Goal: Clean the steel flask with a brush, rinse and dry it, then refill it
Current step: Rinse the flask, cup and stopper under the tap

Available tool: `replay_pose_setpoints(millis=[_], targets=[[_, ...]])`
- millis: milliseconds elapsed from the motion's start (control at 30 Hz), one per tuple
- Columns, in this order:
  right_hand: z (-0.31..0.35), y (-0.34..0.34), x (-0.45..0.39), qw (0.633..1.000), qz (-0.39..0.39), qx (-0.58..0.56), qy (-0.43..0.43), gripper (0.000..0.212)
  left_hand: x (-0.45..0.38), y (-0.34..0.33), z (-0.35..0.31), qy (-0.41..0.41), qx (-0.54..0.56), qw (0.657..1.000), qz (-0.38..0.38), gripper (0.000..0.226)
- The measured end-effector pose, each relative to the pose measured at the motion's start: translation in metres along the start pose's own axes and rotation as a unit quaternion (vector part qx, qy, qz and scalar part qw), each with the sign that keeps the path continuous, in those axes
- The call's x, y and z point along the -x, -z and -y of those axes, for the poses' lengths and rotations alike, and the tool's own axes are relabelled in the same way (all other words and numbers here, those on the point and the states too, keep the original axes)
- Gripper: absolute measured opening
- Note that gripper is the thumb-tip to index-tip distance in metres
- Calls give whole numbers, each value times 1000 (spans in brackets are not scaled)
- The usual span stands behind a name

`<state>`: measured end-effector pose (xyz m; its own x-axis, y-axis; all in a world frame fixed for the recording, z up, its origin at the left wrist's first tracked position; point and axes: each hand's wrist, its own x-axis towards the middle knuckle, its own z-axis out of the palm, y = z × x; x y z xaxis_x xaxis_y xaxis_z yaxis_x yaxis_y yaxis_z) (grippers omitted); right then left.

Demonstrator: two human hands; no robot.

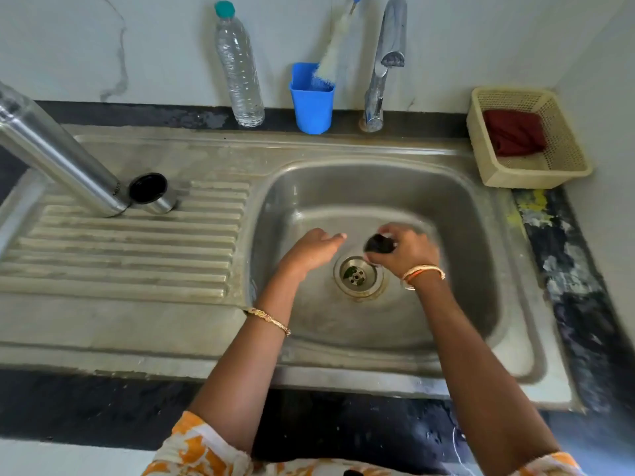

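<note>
I see my right hand [400, 250] over the sink [378, 187] basin, fingers curled around a small dark piece [379, 244] (probably the flask's stopper, too blurred to be sure). My left hand [311, 250] hangs beside it, fingers loose, holding nothing. The steel flask [58, 149] stands on the drainboard [120, 255] beside its cap [151, 193]. A wet grip could drop the piece onto the drain [359, 277].

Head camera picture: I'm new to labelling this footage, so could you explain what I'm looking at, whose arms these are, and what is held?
One camera, worn on a person's head, looks down at a steel sink. No machine: both arms are the wearer's. The right hand has a small dark object in its grip, blurred, possibly a stopper. The left hand holds nothing. On the draining board stand the steel flask and its cap. Behind: a water bottle, a brush in a blue cup, the tap, and a basket with a red cloth.
</note>
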<state>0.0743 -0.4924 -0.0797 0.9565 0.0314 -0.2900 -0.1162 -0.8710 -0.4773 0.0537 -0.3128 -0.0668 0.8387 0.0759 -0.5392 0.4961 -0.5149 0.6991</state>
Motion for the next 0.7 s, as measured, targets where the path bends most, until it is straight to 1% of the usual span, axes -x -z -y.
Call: replay_pose_setpoints(millis=[33, 100, 167, 200, 233, 267, 300, 333, 367, 400, 467, 533, 567, 600, 667, 700], targets=[[-3, -6, 3, 1000, -9, -4, -5, 56, -1, -2, 6, 5, -28, 999, -17, 36], [-9, -10, 7, 998, 11, -70, -5, 57, -4, -6, 17, 16, -31, 998, -53, 44], [-13, -1, 5, 981, 26, -193, -24, 62, -3, -8, 20, 1, 22, 997, -78, 36], [-11, 6, 5, 962, 39, -269, -35, 63, -1, -8, 20, -10, 57, 995, -84, 35], [-9, 9, 7, 950, 46, -306, -43, 62, 1, -7, 19, -27, 80, 992, -88, 38], [-8, 10, 8, 946, 32, -319, -41, 60, 4, -6, 17, -42, 86, 991, -93, 41], [-7, 9, 8, 963, 5, -268, -28, 58, 7, -4, 16, -56, 78, 991, -93, 44], [-4, 7, 9, 981, -16, -191, -29, 56, 8, -2, 16, -66, 65, 992, -87, 48], [-3, 4, 10, 992, -45, -118, -33, 55, 9, -1, 16, -73, 47, 994, -72, 51], [-1, 2, 13, 991, -61, -110, -44, 56, 10, -1, 17, -77, 20, 995, -56, 53], [5, -1, 18, 982, -66, -165, -69, 61, 12, 1, 20, -76, -26, 996, -42, 51], [14, -1, 19, 977, -73, -183, -79, 63, 15, 4, 25, -88, -24, 995, -43, 44], [19, -2, 19, 969, -62, -224, -85, 62, 16, 5, 27, -101, -17, 994, -49, 41], [26, -2, 20, 950, -45, -293, -94, 57, 18, 7, 28, -111, -9, 992, -57, 37], [44, -4, 27, 899, -18, -419, -129, 43, 22, 16, 33, -134, 16, 988, -78, 31], [54, -5, 31, 878, -7, -457, -143, 41, 24, 23, 36, -147, 36, 985, -88, 28]])
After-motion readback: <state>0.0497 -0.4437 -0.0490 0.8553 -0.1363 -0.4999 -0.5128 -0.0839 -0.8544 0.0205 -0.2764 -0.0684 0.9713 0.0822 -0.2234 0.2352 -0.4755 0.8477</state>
